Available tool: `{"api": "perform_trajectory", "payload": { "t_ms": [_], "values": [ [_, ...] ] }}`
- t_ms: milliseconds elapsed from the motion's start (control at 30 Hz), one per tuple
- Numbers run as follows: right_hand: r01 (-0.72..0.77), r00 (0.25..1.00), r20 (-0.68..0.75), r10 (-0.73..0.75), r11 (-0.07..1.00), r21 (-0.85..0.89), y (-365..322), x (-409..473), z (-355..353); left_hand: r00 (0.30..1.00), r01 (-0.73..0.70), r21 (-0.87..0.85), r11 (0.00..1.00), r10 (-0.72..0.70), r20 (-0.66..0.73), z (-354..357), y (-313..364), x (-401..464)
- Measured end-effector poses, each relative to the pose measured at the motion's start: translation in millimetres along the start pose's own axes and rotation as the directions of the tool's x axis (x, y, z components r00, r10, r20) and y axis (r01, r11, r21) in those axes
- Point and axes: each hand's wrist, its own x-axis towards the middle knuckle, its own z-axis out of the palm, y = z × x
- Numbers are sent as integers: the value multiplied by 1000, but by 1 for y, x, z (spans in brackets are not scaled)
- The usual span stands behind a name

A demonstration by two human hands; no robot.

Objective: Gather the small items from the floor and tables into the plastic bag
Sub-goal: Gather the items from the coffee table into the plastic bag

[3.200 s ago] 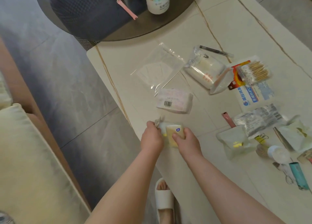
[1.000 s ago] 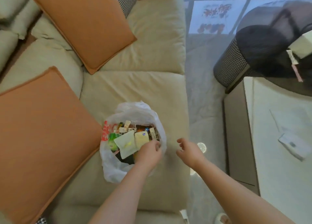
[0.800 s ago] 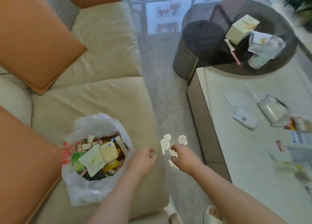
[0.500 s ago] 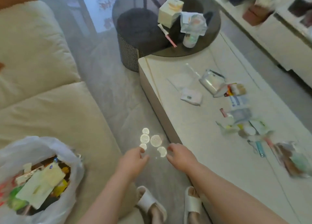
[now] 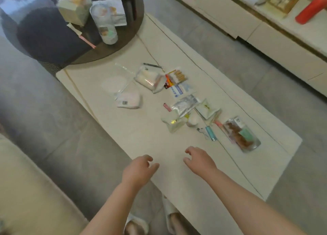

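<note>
Both hands, left hand (image 5: 137,169) and right hand (image 5: 199,161), hover loose and empty short of the clear packet (image 5: 172,123); its slippery film may slide away under a careless pinch.

Low table (image 5: 141,137): smooth cream stone-look top. Pouches (image 5: 150,79): glossy clear plastic. Round table (image 5: 109,52): dark glossy glass.

A beige sofa (image 5: 26,190) stands at the near left. A white cabinet (image 5: 265,22) runs along the far right, a red bottle (image 5: 311,9) on it.
</note>
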Motion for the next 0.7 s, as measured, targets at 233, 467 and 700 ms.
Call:
{"api": "perform_trajectory", "payload": {
  "t_ms": [233,467,700],
  "values": [
    [-94,994,-48,97,994,64,71,34,-28,999,-51,67,996,50,19,29,68,45],
    [-28,993,-112,39,995,92,70,90,-45,992,-117,181,976,123,-22,31,83,113],
    [11,984,-177,-8,1000,15,48,155,-40,987,-117,208,971,137,-85,36,91,191]
  ]
}}
